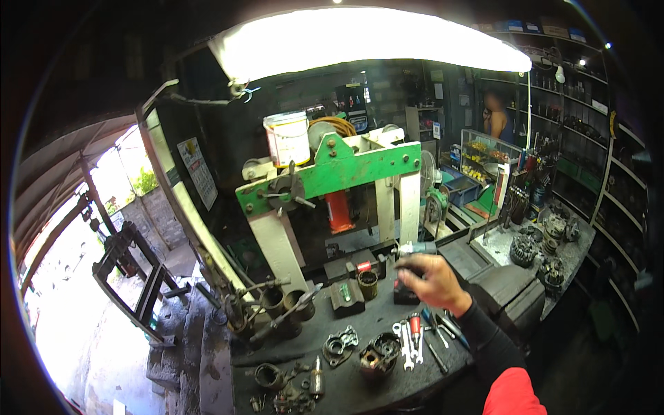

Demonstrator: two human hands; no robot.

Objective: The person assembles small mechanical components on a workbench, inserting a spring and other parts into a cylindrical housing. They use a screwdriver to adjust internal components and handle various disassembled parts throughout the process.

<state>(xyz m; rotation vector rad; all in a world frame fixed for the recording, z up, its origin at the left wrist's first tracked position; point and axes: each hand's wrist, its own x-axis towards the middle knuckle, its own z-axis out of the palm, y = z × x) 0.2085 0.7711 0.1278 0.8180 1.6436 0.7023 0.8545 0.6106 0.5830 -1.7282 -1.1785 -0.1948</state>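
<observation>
My right hand [437,282] reaches in from the lower right, in a black sleeve with red at the upper arm. Its fingers curl around the handle of a cordless impact wrench [420,247], whose grey head shows above the hand and whose dark battery base [406,293] shows below. The tool stands upright on the dark workbench [277,349], its nose pointing left. Beside it are a small metal cylinder [368,282] and a block with a green piece [346,296] on top. My left hand is out of view.
Nearer lie several wrenches [408,346], a red-handled tool [415,325], a motor housing [379,354] and a metal bracket [340,344]. A green-and-white press frame [346,169] rises behind, carrying a white bucket [287,138]. Another person [496,116] stands far right, near a glass case.
</observation>
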